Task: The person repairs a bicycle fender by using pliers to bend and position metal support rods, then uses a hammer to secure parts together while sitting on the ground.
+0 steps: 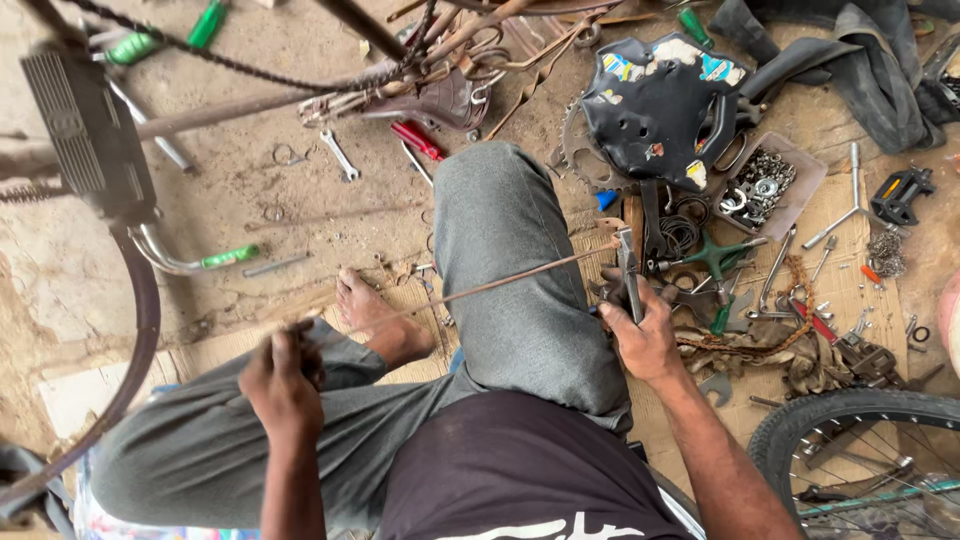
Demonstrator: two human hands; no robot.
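My left hand (pixel 283 376) grips the near end of a long thin rusty rod (pixel 500 286) that runs across my grey-trousered knee (pixel 500 230). My right hand (pixel 645 335) holds a grey metal tool (pixel 629 272), pliers by the look of it, clamped on the rod's far end. I sit on the ground with a bare foot (pixel 362 305) on flattened cardboard.
An upturned bicycle frame with chain (pixel 200 48) and pedal (pixel 88 130) fills the upper left. A black saddle (pixel 655 105), sprocket, tray of nuts (pixel 765 185), spanners (pixel 340 155) and screwdrivers litter the right. A bicycle wheel (pixel 850 450) sits at lower right.
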